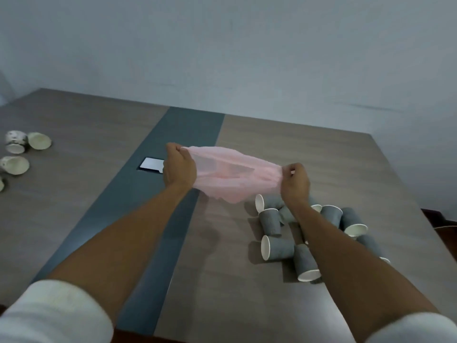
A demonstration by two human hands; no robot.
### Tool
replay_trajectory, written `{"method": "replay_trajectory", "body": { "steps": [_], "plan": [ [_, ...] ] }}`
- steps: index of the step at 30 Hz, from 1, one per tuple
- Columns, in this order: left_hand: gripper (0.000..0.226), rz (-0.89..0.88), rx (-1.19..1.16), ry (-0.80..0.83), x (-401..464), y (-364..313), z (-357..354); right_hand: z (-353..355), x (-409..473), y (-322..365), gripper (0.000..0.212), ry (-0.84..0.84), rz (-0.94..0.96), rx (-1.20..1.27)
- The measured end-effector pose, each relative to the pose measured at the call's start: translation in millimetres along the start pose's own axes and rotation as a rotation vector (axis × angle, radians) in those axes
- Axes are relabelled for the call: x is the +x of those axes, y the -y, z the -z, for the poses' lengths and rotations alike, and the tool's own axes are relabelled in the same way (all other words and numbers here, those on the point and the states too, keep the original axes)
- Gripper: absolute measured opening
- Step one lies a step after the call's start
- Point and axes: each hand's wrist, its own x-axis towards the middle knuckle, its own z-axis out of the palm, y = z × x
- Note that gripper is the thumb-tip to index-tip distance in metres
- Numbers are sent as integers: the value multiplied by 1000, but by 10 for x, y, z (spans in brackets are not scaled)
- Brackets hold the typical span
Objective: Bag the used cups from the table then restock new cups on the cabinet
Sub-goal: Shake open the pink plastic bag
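White sleeves (52, 315) nearest, fingers of both hands (curled) pinching pink bag (232, 174) above table edge (405, 184).

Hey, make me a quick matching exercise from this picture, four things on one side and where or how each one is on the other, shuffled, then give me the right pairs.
Things:
1. pink plastic bag
2. grey paper cups
3. pale patterned cups
4. metal plate

Places or states:
A. set in the table's dark centre strip
B. tipped in a heap under the right forearm
C. stretched between the left hand and right hand
D. at the table's far left edge

Pairs: 1-C, 2-B, 3-D, 4-A
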Motion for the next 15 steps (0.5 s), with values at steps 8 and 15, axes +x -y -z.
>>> {"method": "replay_trajectory", "body": {
  "steps": [8,15],
  "plan": [
    [37,148,-94,-129,178,-96,101,292,184,38,44,344,336,-224],
    [27,-64,-216,71,-13,-158,-44,77,-24,111,66,231,84,167]
  ]
}}
